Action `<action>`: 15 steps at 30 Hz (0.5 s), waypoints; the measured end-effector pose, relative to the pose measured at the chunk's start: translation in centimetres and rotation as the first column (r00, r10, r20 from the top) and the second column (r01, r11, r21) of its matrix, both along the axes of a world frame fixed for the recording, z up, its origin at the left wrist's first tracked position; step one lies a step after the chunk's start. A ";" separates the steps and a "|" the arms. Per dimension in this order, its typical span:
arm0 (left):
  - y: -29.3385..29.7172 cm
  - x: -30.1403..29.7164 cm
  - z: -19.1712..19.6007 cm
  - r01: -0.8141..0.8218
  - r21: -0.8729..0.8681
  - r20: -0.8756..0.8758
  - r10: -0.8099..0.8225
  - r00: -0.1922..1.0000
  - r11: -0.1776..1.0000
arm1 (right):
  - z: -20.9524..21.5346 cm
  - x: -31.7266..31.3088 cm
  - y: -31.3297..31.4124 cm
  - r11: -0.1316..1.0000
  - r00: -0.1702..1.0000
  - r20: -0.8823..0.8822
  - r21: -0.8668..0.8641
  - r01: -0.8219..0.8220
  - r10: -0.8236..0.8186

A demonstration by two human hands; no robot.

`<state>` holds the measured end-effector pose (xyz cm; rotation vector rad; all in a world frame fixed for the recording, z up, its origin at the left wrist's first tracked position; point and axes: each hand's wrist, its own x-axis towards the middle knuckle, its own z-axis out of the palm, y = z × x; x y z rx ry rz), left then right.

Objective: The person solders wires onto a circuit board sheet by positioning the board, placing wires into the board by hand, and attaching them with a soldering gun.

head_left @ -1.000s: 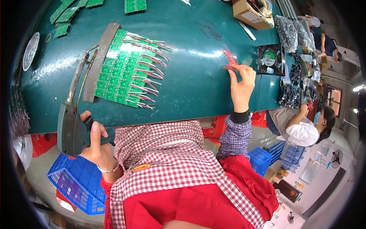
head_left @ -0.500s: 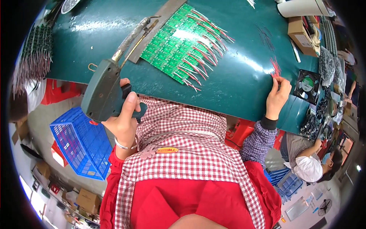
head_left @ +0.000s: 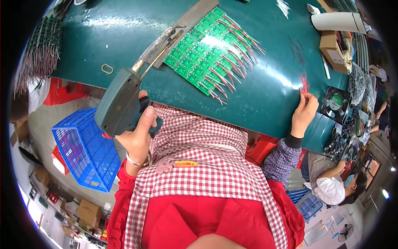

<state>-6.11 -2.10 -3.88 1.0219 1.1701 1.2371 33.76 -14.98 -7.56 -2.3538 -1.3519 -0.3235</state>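
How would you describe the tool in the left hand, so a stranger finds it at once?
Start at the green table. At its near edge, left of the green circuit boards, the left hand grips a tool. It alone has a boxy grey-green body with a long metal bar.

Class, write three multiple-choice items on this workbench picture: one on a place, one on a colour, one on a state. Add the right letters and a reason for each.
1. Where does the blue crate stand?
A. on the table
B. on the floor, on the person's left
C. on the cardboard box

2. What colour are the circuit boards?
A. green
B. yellow
C. white

3. What is the left hand doing?
A. resting open on the table
B. gripping the grey handle of the tool
C. holding red wires

Answers: 1 B, the crate stands below the table edge, left of the body. 2 A, the panel on the table is green. 3 B, its fingers wrap the handle, while the right hand pinches the red wires.
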 end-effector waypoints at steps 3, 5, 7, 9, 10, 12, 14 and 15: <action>0.2 0.0 0.1 0.005 -0.011 0.000 -0.005 1.000 1.000 | 0.0 0.1 -0.1 1.000 1.000 -0.024 -0.007 0.014 -0.014; 0.3 0.0 0.0 0.010 -0.017 -0.004 -0.010 1.000 1.000 | -0.1 0.0 -0.2 1.000 0.999 -0.026 -0.008 0.024 -0.024; 0.5 0.1 0.1 0.022 -0.036 -0.018 -0.023 1.000 0.999 | 0.0 -0.3 -0.2 0.999 0.999 -0.032 -0.013 0.035 -0.036; 0.9 0.2 0.0 0.027 -0.030 -0.022 -0.027 0.999 0.999 | 0.3 -0.5 -0.1 0.998 0.994 -0.087 0.018 0.062 -0.060; 1.0 0.3 0.0 0.028 -0.022 -0.025 -0.029 0.999 0.999 | 0.4 -0.6 -0.1 0.998 0.994 -0.091 0.011 0.063 -0.062; 1.4 0.4 0.3 0.034 -0.032 -0.035 -0.035 0.999 0.999 | 0.7 -0.7 0.1 1.000 0.998 -0.057 0.021 0.022 -0.021; 1.7 0.6 0.6 0.040 -0.046 -0.044 -0.042 0.998 0.998 | 0.7 -0.6 0.0 0.999 0.999 -0.041 0.012 0.031 -0.030; 1.7 0.7 0.7 0.042 -0.049 -0.042 -0.044 0.998 0.998 | 0.8 -0.6 -0.1 0.999 0.999 -0.021 0.012 0.037 -0.037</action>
